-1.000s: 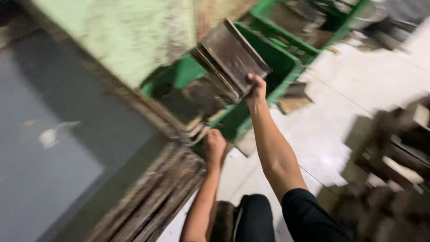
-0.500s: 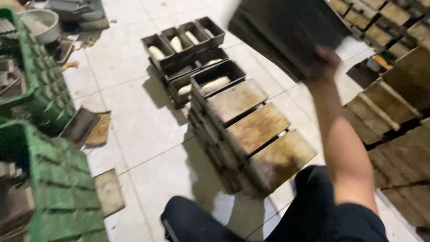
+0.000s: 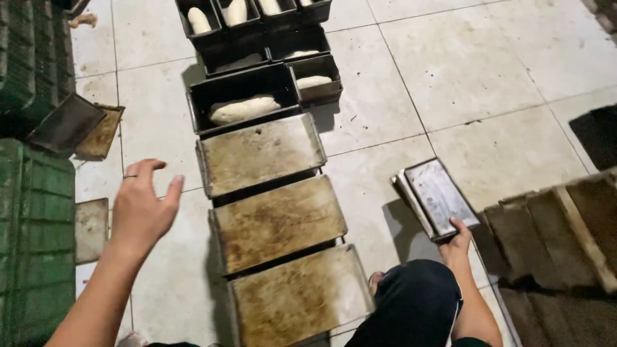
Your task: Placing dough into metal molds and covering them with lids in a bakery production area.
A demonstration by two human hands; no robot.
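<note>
Right hand (image 3: 457, 239) fingers gripping stacked metal lids (image 3: 436, 198) on floor, left hand (image 3: 140, 212) fingers spread, empty

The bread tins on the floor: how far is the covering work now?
Done: three tins in the row carry flat lids. In hand: the right hand holds a small stack of lids at the floor; the left hand is open above the tiles, holding nothing. Left: the open tin with dough and those behind it are uncovered.

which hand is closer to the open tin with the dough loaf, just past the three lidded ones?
Left. The left hand hovers open, left of the lidded tins, short of the open tin. The right hand is farther, low right, holding a stack of flat lids.
</note>
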